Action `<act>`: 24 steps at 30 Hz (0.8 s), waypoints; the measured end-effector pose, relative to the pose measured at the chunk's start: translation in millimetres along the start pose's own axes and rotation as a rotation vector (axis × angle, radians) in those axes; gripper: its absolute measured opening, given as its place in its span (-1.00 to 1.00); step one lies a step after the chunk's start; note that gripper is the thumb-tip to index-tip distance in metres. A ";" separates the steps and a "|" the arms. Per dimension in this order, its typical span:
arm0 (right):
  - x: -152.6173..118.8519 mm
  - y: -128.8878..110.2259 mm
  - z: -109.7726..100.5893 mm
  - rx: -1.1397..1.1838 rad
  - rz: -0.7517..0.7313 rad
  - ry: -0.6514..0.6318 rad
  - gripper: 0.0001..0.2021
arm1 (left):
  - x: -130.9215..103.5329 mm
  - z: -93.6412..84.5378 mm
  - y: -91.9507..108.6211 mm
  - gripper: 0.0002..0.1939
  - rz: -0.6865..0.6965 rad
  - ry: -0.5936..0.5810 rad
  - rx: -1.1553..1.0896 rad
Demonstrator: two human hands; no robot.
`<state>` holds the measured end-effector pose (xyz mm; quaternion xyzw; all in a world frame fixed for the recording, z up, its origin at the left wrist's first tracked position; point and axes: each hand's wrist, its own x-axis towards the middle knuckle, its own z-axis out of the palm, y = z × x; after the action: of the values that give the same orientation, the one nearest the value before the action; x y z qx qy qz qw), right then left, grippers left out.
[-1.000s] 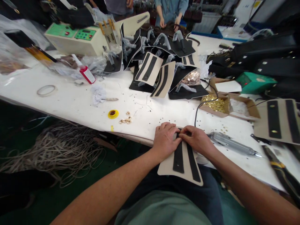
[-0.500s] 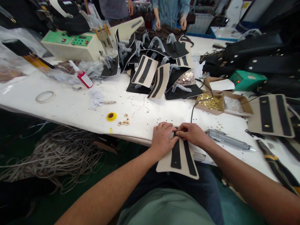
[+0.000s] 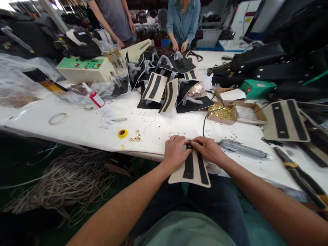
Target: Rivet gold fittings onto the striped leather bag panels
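Note:
A beige panel with two black strips (image 3: pixel 176 177) lies over the table's front edge and reaches toward my lap. My left hand (image 3: pixel 176 150) grips its far left side, thumb pressed on the nearer black strip. From the other side, my right hand (image 3: pixel 208 149) has its fingertips pinched together at the far end of that same strip, touching the left thumb. A small brass-coloured spot shows between the fingertips; what the right fingers hold is too small to make out. A grey electric screwdriver (image 3: pixel 243 149) lies right of my right hand.
Cardboard boxes of brass fittings (image 3: pixel 220 112) stand behind it. Pliers (image 3: pixel 299 174) and another striped panel (image 3: pixel 287 121) lie right. Black flaps with wrapped handles (image 3: pixel 194 102) are heaped at the back. A yellow ring (image 3: pixel 123 133) and red bottle (image 3: pixel 96 99) are left. Two people stand across the table.
The view has shifted, with more of the people across the table showing. Both hands stay at the panel's far end; a brass-coloured spot now shows between the fingertips.

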<state>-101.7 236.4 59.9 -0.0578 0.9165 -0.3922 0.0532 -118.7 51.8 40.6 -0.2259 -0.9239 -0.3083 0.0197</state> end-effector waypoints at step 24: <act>-95.1 137.8 -110.7 -0.727 -0.026 0.189 -0.58 | -0.3 1.2 -1.1 -0.74 -0.001 0.018 -0.041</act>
<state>-32.5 423.9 41.0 -0.0480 0.9960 -0.0452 -0.0604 -118.8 51.6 39.0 -0.2228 -0.9172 -0.3295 0.0233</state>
